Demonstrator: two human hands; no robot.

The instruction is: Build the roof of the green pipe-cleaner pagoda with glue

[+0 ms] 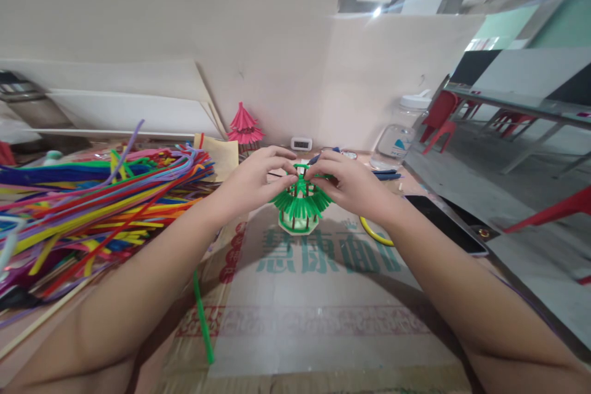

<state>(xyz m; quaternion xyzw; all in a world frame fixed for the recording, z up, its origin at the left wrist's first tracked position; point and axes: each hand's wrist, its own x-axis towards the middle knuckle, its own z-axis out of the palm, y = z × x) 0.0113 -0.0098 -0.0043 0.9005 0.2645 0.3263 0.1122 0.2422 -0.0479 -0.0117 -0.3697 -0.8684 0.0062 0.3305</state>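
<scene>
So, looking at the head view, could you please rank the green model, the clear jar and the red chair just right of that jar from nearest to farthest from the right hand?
1. Green model: centre, at the fingers of the right hand.
2. Clear jar: to the right, farther back.
3. Red chair: beyond the jar, farther right.

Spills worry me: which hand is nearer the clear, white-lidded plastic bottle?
Right. The right hand is left of the bottle; the left hand is farther left.
</scene>
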